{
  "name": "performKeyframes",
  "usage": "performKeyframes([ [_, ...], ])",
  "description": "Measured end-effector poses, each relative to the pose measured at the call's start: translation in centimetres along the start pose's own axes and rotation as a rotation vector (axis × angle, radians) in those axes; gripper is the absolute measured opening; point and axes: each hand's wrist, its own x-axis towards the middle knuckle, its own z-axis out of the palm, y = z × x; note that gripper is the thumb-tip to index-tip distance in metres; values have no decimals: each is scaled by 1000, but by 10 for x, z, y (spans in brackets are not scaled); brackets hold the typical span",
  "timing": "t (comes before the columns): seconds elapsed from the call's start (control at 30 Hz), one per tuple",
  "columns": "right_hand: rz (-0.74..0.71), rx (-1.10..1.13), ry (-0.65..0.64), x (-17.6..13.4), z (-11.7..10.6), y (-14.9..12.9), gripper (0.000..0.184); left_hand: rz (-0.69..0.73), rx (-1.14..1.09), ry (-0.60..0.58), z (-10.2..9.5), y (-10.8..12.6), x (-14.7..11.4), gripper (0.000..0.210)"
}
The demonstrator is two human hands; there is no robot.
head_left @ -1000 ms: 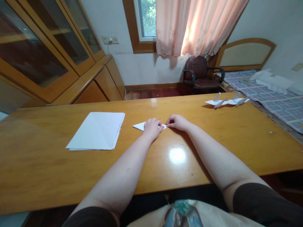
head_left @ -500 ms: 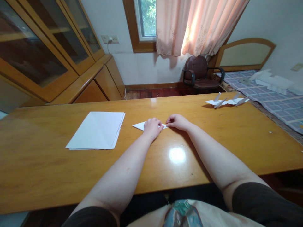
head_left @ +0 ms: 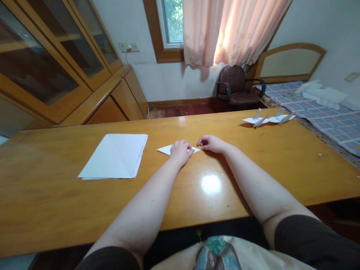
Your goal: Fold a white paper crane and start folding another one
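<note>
The left hand (head_left: 180, 152) is resting over the folded paper (head_left: 163, 150) on the table (head_left: 174, 200); the right hand (head_left: 212, 144), apart, is curling by the paper's tip (whether either is gripping, I cannot tell). Pressing evenly should be keeping folds crisp. The glossy wood is reflecting light; a chair (head_left: 234, 79) is standing near the curtain (head_left: 201, 33).
</note>
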Motion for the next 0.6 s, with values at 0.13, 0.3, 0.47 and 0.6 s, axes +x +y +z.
performKeyframes([
  [0.13,35,27,92,-4,-3,-4,20,1,0,6,0,0,0,19],
  [0.3,57,-60,149,-1,8,-9,18,-15,4,-8,-1,2,-1,20],
  [0.47,10,-189,159,-1,14,-10,25,-15,-9,-1,1,0,0,20],
  [0.6,-37,-302,178,-2,14,-13,28,-28,-26,-5,1,0,0,20],
])
